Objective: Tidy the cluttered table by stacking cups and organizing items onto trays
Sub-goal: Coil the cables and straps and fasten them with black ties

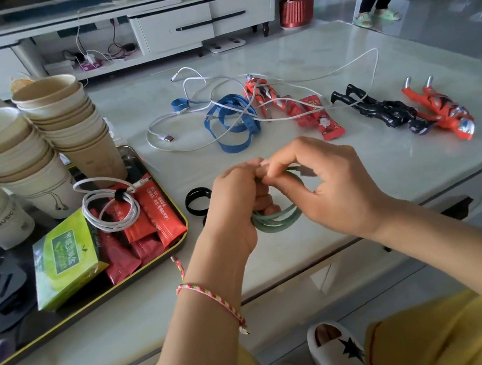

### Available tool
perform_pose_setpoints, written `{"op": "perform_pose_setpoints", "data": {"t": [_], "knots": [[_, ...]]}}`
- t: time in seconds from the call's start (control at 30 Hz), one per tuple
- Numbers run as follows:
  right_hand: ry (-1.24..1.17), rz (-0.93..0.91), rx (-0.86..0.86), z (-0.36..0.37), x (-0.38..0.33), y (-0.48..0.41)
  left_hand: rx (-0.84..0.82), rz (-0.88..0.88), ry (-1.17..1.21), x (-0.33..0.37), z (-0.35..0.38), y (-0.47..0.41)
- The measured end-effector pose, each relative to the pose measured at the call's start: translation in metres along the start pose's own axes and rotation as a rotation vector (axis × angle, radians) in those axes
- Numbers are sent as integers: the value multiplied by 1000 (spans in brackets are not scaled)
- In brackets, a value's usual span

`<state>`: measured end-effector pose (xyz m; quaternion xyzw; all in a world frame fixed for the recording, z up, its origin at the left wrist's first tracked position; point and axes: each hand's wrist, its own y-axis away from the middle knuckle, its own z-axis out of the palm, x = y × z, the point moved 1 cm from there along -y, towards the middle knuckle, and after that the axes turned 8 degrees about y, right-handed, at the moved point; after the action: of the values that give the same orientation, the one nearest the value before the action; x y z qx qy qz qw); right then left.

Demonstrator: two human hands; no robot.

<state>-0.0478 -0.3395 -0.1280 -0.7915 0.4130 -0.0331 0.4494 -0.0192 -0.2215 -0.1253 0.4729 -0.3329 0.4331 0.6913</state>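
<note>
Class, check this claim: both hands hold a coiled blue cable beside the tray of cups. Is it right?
No. The head view shows the coiled cable in the left hand and right hand is green, not blue; it is beside the tray of cups.

Pale glossy table (322, 43) carries a dark tray (185, 222), loose white cable (167, 138), blue lanyard (234, 147), red packet (316, 116), black ring (197, 202), red figure (264, 96), black figure (379, 110), second red figure (443, 115).
</note>
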Motion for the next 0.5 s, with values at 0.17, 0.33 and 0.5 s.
{"op": "perform_pose_setpoints", "data": {"t": [0.17,0.33,0.5], "knots": [[-259,219,-90,-2,4,-8,4,45,-35,2,0,-1],[-361,382,-226,2,9,-18,113,218,-254,3,-3,-3],[-158,278,-285,14,5,-23,153,256,-163,13,-14,-5]]}}
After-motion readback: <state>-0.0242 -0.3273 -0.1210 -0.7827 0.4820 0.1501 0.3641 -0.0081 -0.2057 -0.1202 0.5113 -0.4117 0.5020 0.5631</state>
